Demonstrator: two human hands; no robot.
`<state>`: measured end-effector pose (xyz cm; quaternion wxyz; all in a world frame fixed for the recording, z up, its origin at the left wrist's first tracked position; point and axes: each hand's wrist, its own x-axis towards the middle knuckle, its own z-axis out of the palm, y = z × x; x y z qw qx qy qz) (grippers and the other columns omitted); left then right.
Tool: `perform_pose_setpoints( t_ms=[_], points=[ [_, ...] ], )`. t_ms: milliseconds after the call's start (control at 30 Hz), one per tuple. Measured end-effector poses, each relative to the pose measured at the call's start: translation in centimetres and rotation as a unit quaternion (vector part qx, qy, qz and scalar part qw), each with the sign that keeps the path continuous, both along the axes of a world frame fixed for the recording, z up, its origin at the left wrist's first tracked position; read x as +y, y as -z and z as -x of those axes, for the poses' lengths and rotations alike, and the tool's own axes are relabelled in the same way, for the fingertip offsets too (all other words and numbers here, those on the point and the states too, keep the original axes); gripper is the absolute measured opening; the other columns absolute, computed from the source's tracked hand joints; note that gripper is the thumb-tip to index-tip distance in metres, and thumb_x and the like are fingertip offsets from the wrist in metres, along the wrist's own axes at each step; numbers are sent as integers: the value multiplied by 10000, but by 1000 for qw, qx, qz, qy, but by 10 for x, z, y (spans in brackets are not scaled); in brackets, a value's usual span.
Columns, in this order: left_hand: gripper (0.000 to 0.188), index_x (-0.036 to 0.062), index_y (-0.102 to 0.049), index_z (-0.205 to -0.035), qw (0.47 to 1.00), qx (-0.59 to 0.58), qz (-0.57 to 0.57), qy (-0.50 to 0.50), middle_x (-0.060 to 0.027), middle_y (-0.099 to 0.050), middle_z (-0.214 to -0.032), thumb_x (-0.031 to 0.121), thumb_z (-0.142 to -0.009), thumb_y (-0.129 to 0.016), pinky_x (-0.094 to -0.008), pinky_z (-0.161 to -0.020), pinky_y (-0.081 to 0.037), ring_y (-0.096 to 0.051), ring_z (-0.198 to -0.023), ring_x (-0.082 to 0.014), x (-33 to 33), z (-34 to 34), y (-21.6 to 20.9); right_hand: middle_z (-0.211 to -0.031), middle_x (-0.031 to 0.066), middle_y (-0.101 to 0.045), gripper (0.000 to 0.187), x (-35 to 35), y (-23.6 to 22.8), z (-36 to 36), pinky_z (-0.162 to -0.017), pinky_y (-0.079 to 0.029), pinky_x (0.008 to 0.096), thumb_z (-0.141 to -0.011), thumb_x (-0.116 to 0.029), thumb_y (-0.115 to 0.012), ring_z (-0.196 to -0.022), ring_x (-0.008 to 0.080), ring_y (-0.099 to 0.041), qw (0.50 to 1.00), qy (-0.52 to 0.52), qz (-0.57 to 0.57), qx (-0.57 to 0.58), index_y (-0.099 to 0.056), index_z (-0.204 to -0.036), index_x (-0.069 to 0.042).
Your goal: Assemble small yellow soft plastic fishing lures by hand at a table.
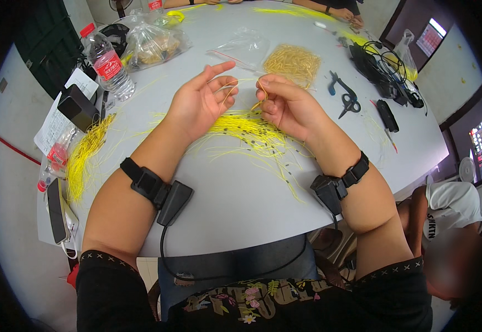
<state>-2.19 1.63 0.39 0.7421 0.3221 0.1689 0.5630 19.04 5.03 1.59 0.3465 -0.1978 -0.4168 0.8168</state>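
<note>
1. A thin yellow wire (240, 88) loops between both hands, just above the yellow wire pile (252, 133) on the desk (241, 193).
2. The right hand (285, 105) pinches it; the left hand (202, 99) lies released, fingers touching it.
3. Beyond the pile, a clear bag (293, 63) holds tan pieces.

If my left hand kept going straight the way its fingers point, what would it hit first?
Probably the clear plastic bag. The left hand points up and right across bare table; the heap of tan pieces lies slightly right of that line, though depth is unclear.
</note>
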Motion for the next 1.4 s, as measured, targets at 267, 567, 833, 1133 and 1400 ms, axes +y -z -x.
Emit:
perform_pose_setpoints(
  t_ms=[267,567,833,1133,1400],
  points=[
    [320,-33,-556,-1191,969,212,-128,-25,-75,-621,-1020,78,-894,-600,-244,-798,-480,-572,-906,-124,-7,-18,1,-802,21,-619,67,5,4,-2,-543,-399,202,-880,-107,-593,-596,63,-506,999,-34,-10,-7,-587,-936,-71],
    [283,-66,-574,-1158,960,238,-138,-58,-129,-636,-1075,32,-893,-579,-269,-878,-482,-608,-973,-171,-5,-16,2,-796,9,-614,73,3,5,-1,-547,-398,195,-890,-104,-580,-597,52,-493,999,-35,-7,-24,-581,-949,-60],
    [195,-40,-667,-1020,901,373,-175,-135,-93,-656,-1029,31,-839,-647,-249,-860,-468,-606,-934,-136,-7,-17,-4,-789,-3,-608,52,3,5,0,-549,-398,200,-884,-103,-588,-590,49,-488,999,-32,-3,-38,-587,-920,-65],
    [162,-42,-687,-963,852,414,-242,-208,-62,-663,-921,14,-813,-666,-236,-797,-467,-600,-884,-123,-14,-27,-10,-783,-3,-606,41,6,9,-1,-550,-402,206,-883,-101,-588,-592,54,-491,999,-31,-1,-31,-589,-910,-71],
    [146,-30,-664,-899,881,371,-226,-189,-43,-637,-840,97,-894,-592,-253,-763,-458,-572,-806,-111,-10,-24,-3,-785,-1,-608,62,9,8,-1,-551,-404,200,-878,-125,-614,-595,51,-493,999,-2,14,-31,-592,-912,-78]
  ],
)
